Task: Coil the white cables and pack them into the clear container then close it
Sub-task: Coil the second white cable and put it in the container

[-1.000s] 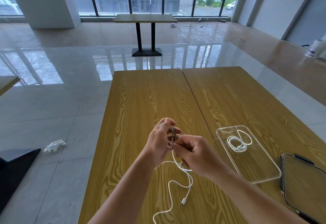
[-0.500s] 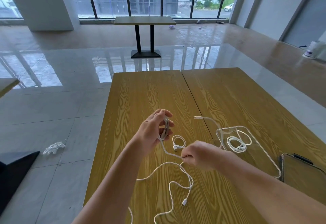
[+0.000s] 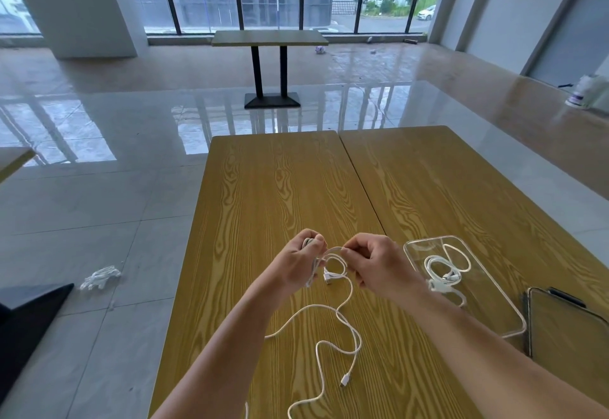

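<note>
Above the wooden table (image 3: 280, 188), my left hand (image 3: 298, 262) grips a small coil of the white cable (image 3: 346, 326). My right hand (image 3: 375, 263) pinches the same cable just to the right of the coil, so a short stretch runs between the two hands. The cable's loose length trails in loops on the table toward me and ends in a plug (image 3: 345, 380). To the right lies the clear container (image 3: 487, 303), open, with another coiled white cable (image 3: 443, 270) inside it.
The container's lid (image 3: 566, 329), with a dark latch, lies at the table's right edge. A white crumpled item (image 3: 100, 277) is on the tiled floor at left, beside a dark object (image 3: 26, 319). Another table (image 3: 268, 39) stands far back by the windows.
My right hand has come back up from lower right to meet the left hand, bringing another length of cable to the coil. The loose cable on the table has shortened slightly.
</note>
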`<state>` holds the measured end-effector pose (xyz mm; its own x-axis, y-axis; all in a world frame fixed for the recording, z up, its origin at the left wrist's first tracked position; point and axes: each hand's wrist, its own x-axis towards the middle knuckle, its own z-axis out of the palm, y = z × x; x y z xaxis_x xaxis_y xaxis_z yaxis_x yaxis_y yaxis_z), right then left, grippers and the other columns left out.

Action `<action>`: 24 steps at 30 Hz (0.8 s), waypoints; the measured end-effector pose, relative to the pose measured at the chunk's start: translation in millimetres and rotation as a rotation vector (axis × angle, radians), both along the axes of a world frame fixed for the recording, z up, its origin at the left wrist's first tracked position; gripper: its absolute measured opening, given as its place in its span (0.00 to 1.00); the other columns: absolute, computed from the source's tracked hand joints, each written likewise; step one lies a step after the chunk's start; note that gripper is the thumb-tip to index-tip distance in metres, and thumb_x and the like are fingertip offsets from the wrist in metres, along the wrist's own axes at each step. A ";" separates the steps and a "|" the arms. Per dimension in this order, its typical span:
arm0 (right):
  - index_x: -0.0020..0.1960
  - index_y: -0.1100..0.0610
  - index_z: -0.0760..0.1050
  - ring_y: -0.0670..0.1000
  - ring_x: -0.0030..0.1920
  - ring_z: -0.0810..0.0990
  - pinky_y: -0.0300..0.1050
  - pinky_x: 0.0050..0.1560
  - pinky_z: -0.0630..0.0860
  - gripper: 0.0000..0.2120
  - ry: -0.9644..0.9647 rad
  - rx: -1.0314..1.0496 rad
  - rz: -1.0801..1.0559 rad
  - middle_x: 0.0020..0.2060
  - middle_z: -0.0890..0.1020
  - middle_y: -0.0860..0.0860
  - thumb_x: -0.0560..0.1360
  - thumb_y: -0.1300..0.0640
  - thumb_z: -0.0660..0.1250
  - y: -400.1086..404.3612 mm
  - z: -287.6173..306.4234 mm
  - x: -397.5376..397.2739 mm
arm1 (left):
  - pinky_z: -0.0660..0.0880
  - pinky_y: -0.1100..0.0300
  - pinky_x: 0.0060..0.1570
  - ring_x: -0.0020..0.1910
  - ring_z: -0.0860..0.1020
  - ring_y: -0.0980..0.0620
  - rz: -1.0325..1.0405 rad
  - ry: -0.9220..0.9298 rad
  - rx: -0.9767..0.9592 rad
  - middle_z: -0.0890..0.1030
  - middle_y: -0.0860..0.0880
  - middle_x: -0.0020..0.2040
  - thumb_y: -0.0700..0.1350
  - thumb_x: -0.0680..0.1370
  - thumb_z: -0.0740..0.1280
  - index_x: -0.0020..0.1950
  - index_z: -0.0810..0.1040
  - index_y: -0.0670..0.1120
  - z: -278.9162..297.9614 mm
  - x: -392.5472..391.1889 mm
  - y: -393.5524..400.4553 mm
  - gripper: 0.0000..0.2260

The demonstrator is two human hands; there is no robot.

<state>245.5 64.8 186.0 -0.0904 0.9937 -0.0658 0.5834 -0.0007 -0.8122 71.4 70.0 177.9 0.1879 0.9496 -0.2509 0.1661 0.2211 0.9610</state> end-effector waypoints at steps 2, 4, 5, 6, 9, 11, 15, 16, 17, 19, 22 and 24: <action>0.44 0.57 0.81 0.48 0.28 0.79 0.51 0.35 0.82 0.07 0.102 -0.020 -0.022 0.30 0.82 0.49 0.79 0.56 0.69 -2.4 2.4 -5.7 | 0.76 0.56 0.41 0.44 0.79 0.51 -0.006 -0.043 -0.037 0.79 0.46 0.46 0.48 0.85 0.57 0.49 0.74 0.47 -0.6 3.2 -1.7 0.10; 0.45 0.57 0.81 0.48 0.28 0.79 0.51 0.35 0.82 0.06 0.115 -0.025 0.005 0.29 0.82 0.49 0.79 0.56 0.68 -3.4 3.7 -7.0 | 0.74 0.58 0.35 0.38 0.77 0.52 -0.016 -0.092 -0.054 0.76 0.46 0.41 0.47 0.85 0.56 0.51 0.74 0.47 -0.7 4.1 -3.1 0.09; 0.46 0.56 0.81 0.47 0.28 0.79 0.49 0.34 0.81 0.06 0.101 -0.031 0.028 0.30 0.82 0.49 0.80 0.56 0.67 -3.1 3.4 -5.7 | 0.73 0.59 0.33 0.36 0.75 0.52 -0.018 -0.097 -0.052 0.75 0.47 0.39 0.47 0.85 0.57 0.51 0.74 0.47 -1.2 3.2 -3.4 0.09; 0.48 0.56 0.82 0.45 0.29 0.79 0.46 0.33 0.81 0.06 0.081 -0.044 0.051 0.31 0.82 0.48 0.80 0.56 0.67 -2.7 3.2 -3.0 | 0.72 0.60 0.32 0.34 0.73 0.53 -0.014 -0.093 -0.046 0.73 0.48 0.37 0.47 0.85 0.57 0.50 0.74 0.47 -2.4 1.8 -3.2 0.09; 0.52 0.51 0.82 0.39 0.30 0.79 0.37 0.33 0.77 0.07 -0.044 -0.089 0.131 0.34 0.83 0.45 0.81 0.53 0.65 1.3 -1.1 12.7 | 0.68 0.60 0.29 0.30 0.69 0.54 0.039 -0.057 -0.003 0.71 0.49 0.35 0.46 0.84 0.57 0.47 0.73 0.47 -5.7 -3.5 0.8 0.09; 0.51 0.47 0.82 0.43 0.32 0.79 0.41 0.36 0.78 0.07 -0.063 -0.145 0.164 0.35 0.82 0.46 0.81 0.52 0.64 3.7 -6.8 25.9 | 0.67 0.59 0.27 0.29 0.68 0.54 0.103 -0.065 0.028 0.70 0.49 0.34 0.45 0.84 0.57 0.46 0.73 0.47 -5.4 -7.0 4.1 0.09; 0.51 0.54 0.81 0.48 0.33 0.78 0.43 0.38 0.78 0.07 0.102 -0.242 0.104 0.34 0.82 0.52 0.82 0.59 0.64 1.4 -19.0 45.5 | 0.68 0.60 0.29 0.32 0.70 0.54 0.197 -0.076 0.100 0.71 0.50 0.34 0.45 0.84 0.57 0.45 0.72 0.47 -1.0 -10.6 9.8 0.09; 0.51 0.57 0.81 0.48 0.32 0.78 0.43 0.38 0.79 0.07 0.156 -0.244 0.084 0.35 0.82 0.54 0.82 0.60 0.64 -0.8 -19.9 46.7 | 0.70 0.60 0.30 0.33 0.71 0.54 0.197 -0.076 0.102 0.71 0.50 0.35 0.46 0.84 0.58 0.46 0.73 0.47 -0.5 -10.2 9.8 0.09; 0.50 0.59 0.81 0.49 0.32 0.79 0.45 0.38 0.79 0.08 0.219 -0.243 0.061 0.35 0.82 0.55 0.82 0.61 0.63 -2.7 -19.8 46.1 | 0.73 0.58 0.33 0.36 0.73 0.53 0.192 -0.081 0.092 0.72 0.50 0.36 0.47 0.84 0.58 0.46 0.73 0.48 -0.6 -9.4 9.6 0.09; 0.50 0.61 0.80 0.49 0.33 0.79 0.48 0.39 0.81 0.08 0.385 -0.239 0.039 0.37 0.82 0.56 0.82 0.64 0.62 -5.4 -16.8 41.0 | 0.79 0.52 0.41 0.41 0.76 0.52 0.186 -0.120 0.046 0.74 0.48 0.41 0.50 0.84 0.58 0.48 0.74 0.50 -2.0 -7.6 8.6 0.09; 0.54 0.60 0.80 0.49 0.31 0.77 0.44 0.33 0.77 0.10 0.573 -0.208 0.071 0.36 0.82 0.55 0.82 0.66 0.61 -9.6 -5.1 28.4 | 0.80 0.48 0.43 0.45 0.77 0.51 0.190 -0.212 -0.024 0.75 0.47 0.45 0.52 0.84 0.57 0.53 0.76 0.53 -3.0 -4.8 5.4 0.09; 0.58 0.56 0.81 0.49 0.27 0.72 0.41 0.27 0.71 0.13 0.634 -0.186 0.095 0.31 0.79 0.53 0.82 0.66 0.60 -12.2 0.3 20.0 | 0.78 0.50 0.42 0.44 0.77 0.51 0.191 -0.254 -0.057 0.76 0.47 0.45 0.53 0.84 0.56 0.54 0.77 0.52 -2.8 -2.6 3.1 0.11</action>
